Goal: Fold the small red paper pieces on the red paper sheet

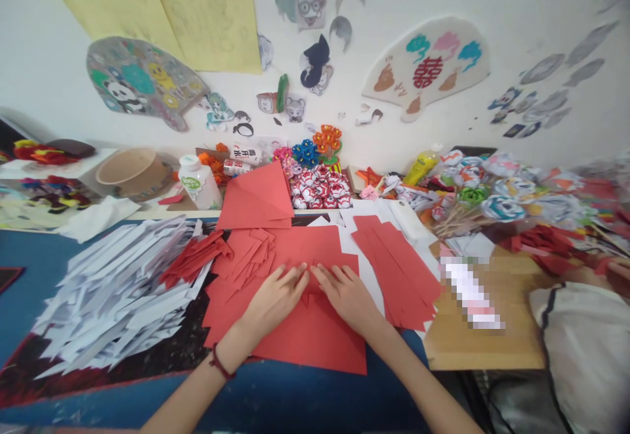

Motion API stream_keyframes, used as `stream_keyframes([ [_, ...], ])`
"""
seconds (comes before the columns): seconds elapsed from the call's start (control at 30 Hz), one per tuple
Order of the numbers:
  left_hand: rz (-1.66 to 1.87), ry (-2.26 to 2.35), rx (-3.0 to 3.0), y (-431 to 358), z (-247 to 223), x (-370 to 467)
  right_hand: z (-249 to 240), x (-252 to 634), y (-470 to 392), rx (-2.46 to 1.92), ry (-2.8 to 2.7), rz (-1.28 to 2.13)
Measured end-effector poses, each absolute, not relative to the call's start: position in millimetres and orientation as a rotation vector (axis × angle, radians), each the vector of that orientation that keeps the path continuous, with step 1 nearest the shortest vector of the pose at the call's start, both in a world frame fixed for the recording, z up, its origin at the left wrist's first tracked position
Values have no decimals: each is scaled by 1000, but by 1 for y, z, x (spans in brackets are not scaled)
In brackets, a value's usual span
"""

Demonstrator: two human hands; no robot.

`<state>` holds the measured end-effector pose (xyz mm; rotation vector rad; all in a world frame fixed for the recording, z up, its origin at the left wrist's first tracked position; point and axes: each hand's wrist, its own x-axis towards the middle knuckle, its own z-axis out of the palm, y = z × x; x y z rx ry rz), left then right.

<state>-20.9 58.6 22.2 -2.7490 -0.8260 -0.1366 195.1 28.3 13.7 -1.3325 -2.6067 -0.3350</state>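
Observation:
Both hands meet over large red paper sheets (pixel 315 342) at the middle of the table. My left hand (pixel 280 296) has its fingers close together, its fingertips pressing a small red paper piece (pixel 311 284). From the other side, my right hand (pixel 347 296) presses the same piece with bent fingers. The piece blends into the red sheets, so its shape is hard to make out. Small folded red pieces (pixel 253 257) lie just left of my left hand. To the right of my right hand is a stack of red strips (pixel 394 270).
A big pile of folded white paper (pixel 123 289) covers the left, with red folded strips (pixel 197 257) beside it. A white bottle (pixel 199 184) and paper flowers (pixel 322 188) stand behind. At the right are a wooden board (pixel 492 348) and another person's sleeve (pixel 585 348).

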Motion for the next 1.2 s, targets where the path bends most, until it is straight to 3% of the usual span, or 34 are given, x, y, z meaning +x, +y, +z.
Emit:
stream_keyframes([
  [0.37, -204, -951, -2923, 74, 26, -35, 22, 194, 49, -1609, -2091, 247],
  [0.53, -325, -921, -3013, 80, 35, -24, 20, 199, 69, -1546, -2107, 443],
  [0.77, -477, -1627, -2789, 65, 38, -15, 21, 197, 75, -1532, -2052, 608],
  [0.93, -578, -1715, -2894, 64, 32, -20, 30, 198, 70, -1449, -1748, 910],
  [1.2, -998, -1839, -3135, 86, 19, -21, 14, 207, 59, -1457, -1694, 818],
])
